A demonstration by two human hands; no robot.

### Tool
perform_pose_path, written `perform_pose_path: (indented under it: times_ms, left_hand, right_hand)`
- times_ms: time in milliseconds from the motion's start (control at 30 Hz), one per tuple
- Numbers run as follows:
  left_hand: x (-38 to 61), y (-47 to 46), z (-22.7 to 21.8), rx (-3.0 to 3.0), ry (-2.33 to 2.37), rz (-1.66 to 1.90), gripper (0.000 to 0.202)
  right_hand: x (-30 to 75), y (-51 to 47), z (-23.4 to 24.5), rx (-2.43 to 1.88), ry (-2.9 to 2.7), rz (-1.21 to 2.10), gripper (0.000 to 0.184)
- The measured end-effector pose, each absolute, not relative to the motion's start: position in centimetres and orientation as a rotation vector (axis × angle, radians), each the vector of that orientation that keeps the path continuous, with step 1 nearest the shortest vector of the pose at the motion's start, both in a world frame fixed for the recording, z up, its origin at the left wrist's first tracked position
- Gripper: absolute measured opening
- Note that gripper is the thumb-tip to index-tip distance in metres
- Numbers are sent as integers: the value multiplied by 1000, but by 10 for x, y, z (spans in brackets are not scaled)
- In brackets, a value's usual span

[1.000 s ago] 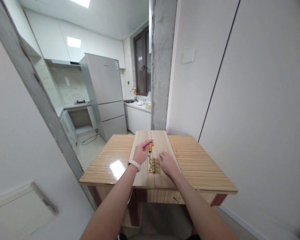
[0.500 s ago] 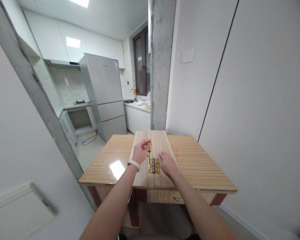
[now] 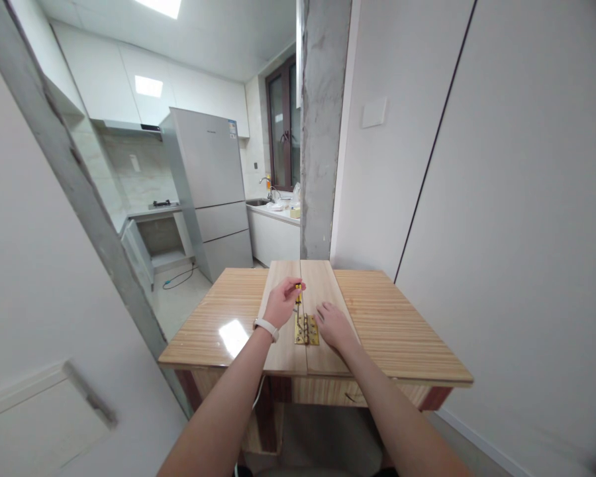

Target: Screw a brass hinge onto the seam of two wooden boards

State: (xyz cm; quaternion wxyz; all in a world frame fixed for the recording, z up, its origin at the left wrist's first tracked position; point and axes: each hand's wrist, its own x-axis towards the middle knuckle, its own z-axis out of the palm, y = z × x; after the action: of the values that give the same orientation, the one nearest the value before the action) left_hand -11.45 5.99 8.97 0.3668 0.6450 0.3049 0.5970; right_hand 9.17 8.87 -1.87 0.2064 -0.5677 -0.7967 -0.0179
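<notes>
My left hand (image 3: 281,301), with a white band at the wrist, is closed on the yellow and black handle of a screwdriver (image 3: 298,293). The screwdriver stands roughly upright, its shaft pointing down at the left leaf of a brass hinge (image 3: 306,330). That hinge lies unfolded across the seam between two pale wooden boards (image 3: 283,354), with several screws or holes on its leaves. My right hand (image 3: 332,323) rests on the right board, its fingers loosely curled at the hinge's right edge. Whether those fingers pinch anything I cannot make out.
The boards lie on a wood-grain table (image 3: 402,331) with a drawer (image 3: 328,391) at its front. A grey fridge (image 3: 213,165) and a sink counter (image 3: 273,215) stand beyond. White wall panels (image 3: 501,199) rise at the right.
Both hands stay in nearly the same place. The fingers of my left hand have shifted slightly around the screwdriver's handle. The whole view has moved a little.
</notes>
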Motion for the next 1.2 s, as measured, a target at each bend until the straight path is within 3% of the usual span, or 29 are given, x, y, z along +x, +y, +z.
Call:
perform_pose_path:
  times_ms: [433,833,1200]
  left_hand:
    - [-110,61,89,1655,976,1638,23]
    - [-115,57,94,1728,765,1525,23]
    - [-115,63,89,1690,889,1546,29]
  right_hand:
    - [89,84,-13,-1598,-2222,-53,45]
    - [90,86,-15,-1595,-2222,-48,46]
    - [89,83,-10,-1603,-2226,-34,45]
